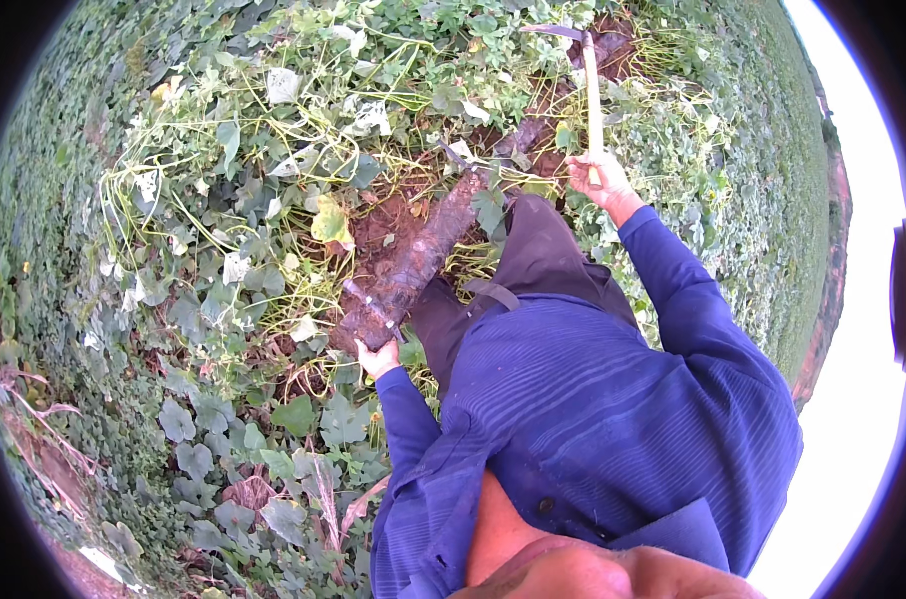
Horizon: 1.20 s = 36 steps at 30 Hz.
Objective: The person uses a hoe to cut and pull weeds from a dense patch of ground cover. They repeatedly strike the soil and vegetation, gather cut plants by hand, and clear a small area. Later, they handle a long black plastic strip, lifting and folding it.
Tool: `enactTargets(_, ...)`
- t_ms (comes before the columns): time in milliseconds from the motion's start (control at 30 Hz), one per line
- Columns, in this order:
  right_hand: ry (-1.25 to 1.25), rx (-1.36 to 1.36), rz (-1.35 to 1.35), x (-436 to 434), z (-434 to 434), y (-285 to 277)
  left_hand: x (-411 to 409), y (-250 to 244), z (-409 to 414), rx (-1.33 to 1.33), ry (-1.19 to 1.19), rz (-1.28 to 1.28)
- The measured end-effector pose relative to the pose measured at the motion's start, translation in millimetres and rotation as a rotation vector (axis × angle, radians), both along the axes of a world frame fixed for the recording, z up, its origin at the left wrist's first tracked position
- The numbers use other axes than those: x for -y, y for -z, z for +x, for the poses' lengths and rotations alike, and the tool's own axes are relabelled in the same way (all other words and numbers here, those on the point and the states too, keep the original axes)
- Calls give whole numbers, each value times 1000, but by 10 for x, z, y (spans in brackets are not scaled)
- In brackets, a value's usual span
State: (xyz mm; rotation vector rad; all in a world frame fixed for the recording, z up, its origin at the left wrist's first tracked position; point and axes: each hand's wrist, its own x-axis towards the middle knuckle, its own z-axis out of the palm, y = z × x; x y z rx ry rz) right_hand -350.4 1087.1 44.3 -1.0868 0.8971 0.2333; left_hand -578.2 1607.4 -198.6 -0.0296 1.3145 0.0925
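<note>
My right hand (601, 180) grips the lower end of a pale wooden handle. It belongs to a sickle (592, 90), whose dark, narrow blade points left over the vines. My left hand (378, 359) is at the near end of a soil-covered strip of dark plastic mulch film (430, 254) and appears to grip its edge; the fingertips are partly hidden. This strip runs diagonally over bare reddish soil (381, 224), just left of my legs. Cut-looking yellow-green vine stems (310, 288) lie along it. A yellowing leaf (331, 220) rests near its middle.
Dense leafy vines (198, 292) spread over the ground on the left and ahead. More dark film (526, 137) shows farther along the same line. Dry stalks (325, 498) stick up at the lower left. My dark trousers (535, 247) are close beside the strip.
</note>
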Motion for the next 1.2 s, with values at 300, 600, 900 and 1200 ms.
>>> enactTargets(300,-303,-226,-103,495,543,600,748,-1154,474,42,-98,285)
enactTargets(600,-1265,59,-1230,2095,2615,1777,1249,-1244,625,26,-270,494)
enactTargets(900,-1802,790,-608,-2591,2194,313,1525,-1327,778,-45,-330,393)
enactTargets(1200,-2666,635,-786,-4654,-169,1306,1311,-1264,722,97,-347,235)
